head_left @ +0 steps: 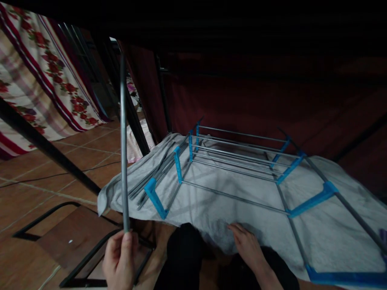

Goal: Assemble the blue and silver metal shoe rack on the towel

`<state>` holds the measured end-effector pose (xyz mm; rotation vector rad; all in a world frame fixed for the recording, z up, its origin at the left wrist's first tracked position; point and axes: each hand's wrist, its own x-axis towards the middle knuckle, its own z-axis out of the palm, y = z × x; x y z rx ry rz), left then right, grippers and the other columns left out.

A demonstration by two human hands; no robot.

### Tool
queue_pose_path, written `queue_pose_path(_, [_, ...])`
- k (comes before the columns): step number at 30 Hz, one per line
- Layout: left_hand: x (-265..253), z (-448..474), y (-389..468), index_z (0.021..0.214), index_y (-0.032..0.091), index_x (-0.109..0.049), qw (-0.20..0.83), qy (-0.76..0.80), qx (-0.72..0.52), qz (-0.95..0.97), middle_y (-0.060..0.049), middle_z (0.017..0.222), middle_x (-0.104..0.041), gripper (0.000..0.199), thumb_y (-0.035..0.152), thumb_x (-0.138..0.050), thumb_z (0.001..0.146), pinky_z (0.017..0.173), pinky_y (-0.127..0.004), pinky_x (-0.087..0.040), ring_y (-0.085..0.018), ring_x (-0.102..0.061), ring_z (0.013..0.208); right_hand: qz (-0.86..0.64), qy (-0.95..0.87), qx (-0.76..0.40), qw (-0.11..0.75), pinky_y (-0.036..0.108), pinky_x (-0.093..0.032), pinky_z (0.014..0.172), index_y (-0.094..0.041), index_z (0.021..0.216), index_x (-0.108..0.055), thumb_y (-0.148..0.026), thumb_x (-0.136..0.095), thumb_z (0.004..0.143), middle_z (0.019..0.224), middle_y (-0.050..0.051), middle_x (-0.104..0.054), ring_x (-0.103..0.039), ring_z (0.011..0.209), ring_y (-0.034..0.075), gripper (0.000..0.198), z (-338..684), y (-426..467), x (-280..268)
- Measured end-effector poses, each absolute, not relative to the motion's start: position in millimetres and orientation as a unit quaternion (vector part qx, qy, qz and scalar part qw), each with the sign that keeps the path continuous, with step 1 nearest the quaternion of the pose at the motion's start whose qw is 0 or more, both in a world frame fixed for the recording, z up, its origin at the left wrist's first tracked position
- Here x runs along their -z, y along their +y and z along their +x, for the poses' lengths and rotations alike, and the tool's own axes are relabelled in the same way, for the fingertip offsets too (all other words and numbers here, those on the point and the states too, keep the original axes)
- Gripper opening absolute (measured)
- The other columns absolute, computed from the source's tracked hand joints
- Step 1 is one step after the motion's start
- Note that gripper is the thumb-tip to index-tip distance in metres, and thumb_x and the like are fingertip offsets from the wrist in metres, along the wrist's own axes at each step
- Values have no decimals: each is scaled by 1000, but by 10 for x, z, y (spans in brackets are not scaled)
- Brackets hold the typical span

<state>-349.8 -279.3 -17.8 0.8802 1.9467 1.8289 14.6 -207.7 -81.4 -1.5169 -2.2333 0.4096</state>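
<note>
My left hand (121,257) grips the lower end of a grey metal tube (123,141), which stands nearly upright at the left. The fingers and thumb are closed around it. My right hand (246,243) lies by the front edge of a grey cloth (211,223), just above my knee. Its fingers are stretched out and hold nothing visible. On the cloth rests a partly assembled rack of thin metal rods (236,197) joined by blue plastic brackets (313,203). Several loose grey tubes (160,171) lie beside its left end.
A low folding chair (68,237) with a brown seat and black frame stands on the tiled floor (87,151) at left. A black bar (51,149) slants across the left side. Dark red fabric (242,104) hangs behind the rack, and a floral cloth (54,72) hangs at far left.
</note>
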Motion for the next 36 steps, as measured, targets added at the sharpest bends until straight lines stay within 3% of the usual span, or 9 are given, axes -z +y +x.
queue_pose_path(6, [235, -3106, -2991, 92, 25, -66, 147, 662, -498, 540, -4, 84, -72, 30, 52, -59, 83, 65, -28, -56, -22, -69, 74, -537, -798, -132, 240, 34, -57, 87, -23, 113, -68, -1, -35, 82, 112, 5, -71, -70, 95, 19, 50, 126, -2086, 764])
queue_pose_path(11, [299, -3035, -2912, 92, 28, -66, 101, 643, -400, 645, 2, 77, -74, 20, 45, -56, 87, 45, -23, -49, -16, -65, 50, -519, -778, -91, 342, 34, -56, 85, -23, 109, -67, -5, -36, 88, 105, 6, -70, -67, 95, 18, 42, 135, -2129, 707])
queue_pose_path(14, [227, -3060, -2800, 90, 28, -65, 47, 629, -343, 697, 1, 77, -74, 21, 43, -50, 90, 51, -24, -50, -19, -70, 60, -497, -775, -29, 390, 39, -54, 89, -22, 117, -63, -7, -39, 90, 110, 8, -67, -63, 103, 20, 39, 76, -2125, 575])
queue_pose_path(19, [45, -2971, -2552, 89, 25, -66, -28, 575, -248, 779, -3, 75, -71, 25, 43, -49, 92, 58, -27, -49, -20, -69, 65, -398, -856, 26, 330, 51, -39, 111, -22, 139, -46, -12, -47, 89, 135, 9, -56, -48, 128, 23, 51, -212, -1938, 225])
queue_pose_path(23, [-80, -2867, -2290, 90, 23, -67, -78, 551, -226, 799, -3, 73, -68, 23, 38, -49, 94, 61, -30, -46, -20, -65, 65, -335, -905, 16, 261, 50, -32, 114, -25, 137, -47, -15, -48, 93, 116, 4, -65, -56, 112, 19, 46, -401, -1646, 77])
queue_pose_path(28, [-227, -2818, -1966, 116, 24, -64, -83, 568, -294, 764, -9, 108, -68, 29, 37, -53, 93, 90, -41, -46, -26, -63, 100, -326, -923, 48, 201, 37, -46, 92, -25, 135, -50, -8, -44, 93, 99, 4, -64, -57, 93, 19, 46, -423, -1171, 19])
queue_pose_path(31, [-224, -2709, -1854, 146, 26, -38, -54, 610, -431, 663, -12, 147, -44, 52, 34, -49, 95, 110, -46, -36, -28, -42, 134, -355, -912, 71, 193, 36, -46, 85, -24, 138, -49, -6, -38, 93, 95, 5, -62, -56, 88, 20, 49, -397, -864, -35])
queue_pose_path(33, [-148, -2617, -1776, 151, 28, -27, -11, 624, -508, 594, -10, 156, -30, 58, 33, -45, 96, 117, -45, -30, -26, -30, 144, -368, -907, 86, 188, 36, -46, 83, -24, 140, -47, -5, -36, 94, 94, 6, -61, -56, 88, 21, 51, -382, -677, -64])
queue_pose_path(36, [39, -2552, -1560, 149, 28, -30, 90, 638, -579, 499, -10, 155, -31, 56, 36, -45, 96, 116, -43, -33, -24, -30, 144, -375, -904, 108, 172, 36, -45, 82, -25, 142, -46, -5, -35, 94, 92, 6, -60, -56, 87, 21, 53, -376, -452, -83])
